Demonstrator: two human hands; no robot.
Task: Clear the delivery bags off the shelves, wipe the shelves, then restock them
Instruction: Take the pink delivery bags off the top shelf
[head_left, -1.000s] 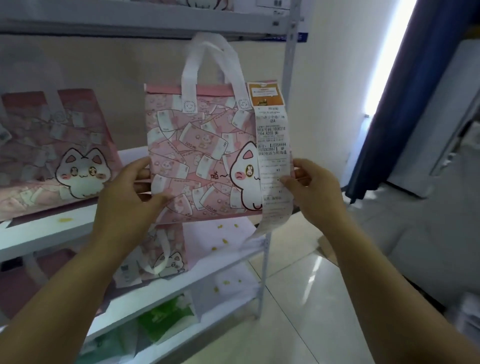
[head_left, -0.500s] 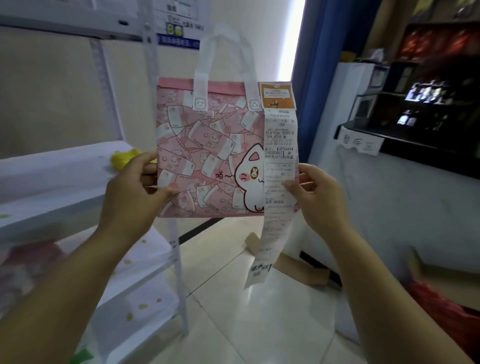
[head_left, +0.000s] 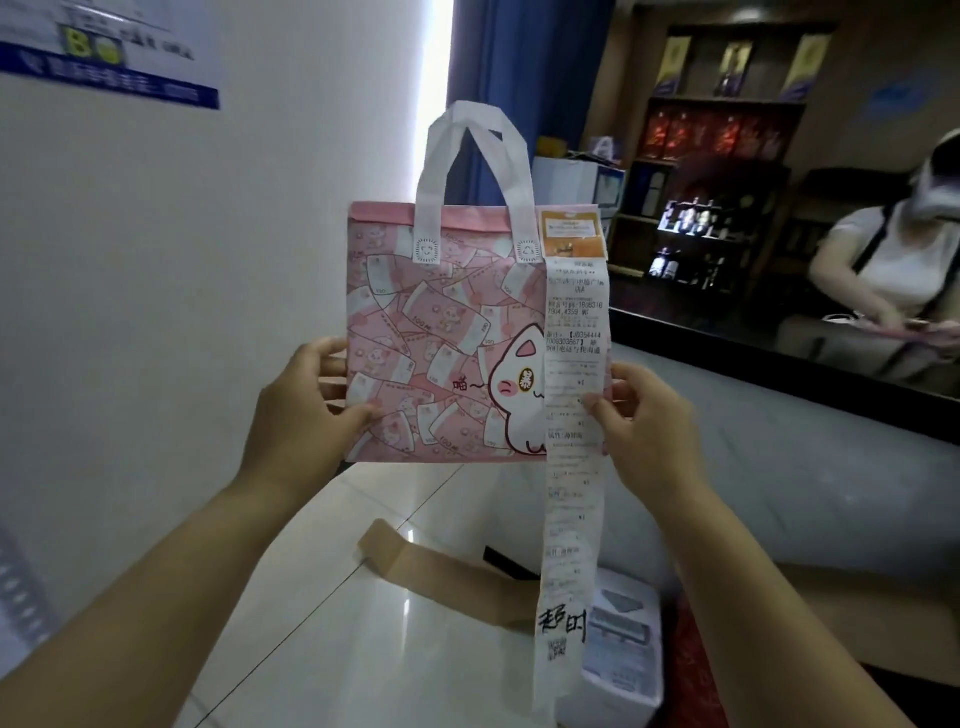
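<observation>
Pink non-woven fabric, printed with banknotes and a white cat, is forming the delivery bag (head_left: 441, 332), which is hanging upright in mid-air at the centre of the view, above the tiled floor (head_left: 322, 623) and touching no shelf. The left hand (head_left: 306, 410) is pinching the bag's left edge, thumb lying on the printed face and fingers curling behind. The right hand (head_left: 639, 431) is pinching the right edge in the same way, its thumb pressing the long white receipt (head_left: 571, 415) against the bag. The receipt is hanging from an orange label (head_left: 571, 234) at the bag's top right corner and trailing well below the bag's base. The white handles (head_left: 475, 171) are standing up free, with neither hand gripping them.

On the floor beyond the bag, a strip of brown cardboard (head_left: 441, 577) is lying beside a white box (head_left: 623, 639). At the far right, a second person (head_left: 883, 260) is standing behind a dark table (head_left: 779, 353). A blue poster (head_left: 104, 62) is showing on the left wall (head_left: 156, 260).

Judged from this view, the task is sitting in its first stage: one bag is off the shelves and is being carried, with nowhere to set it down yet evident. How many bags are left to clear cannot be told. No cloth is showing, so wiping and restocking are probably not yet begun.
</observation>
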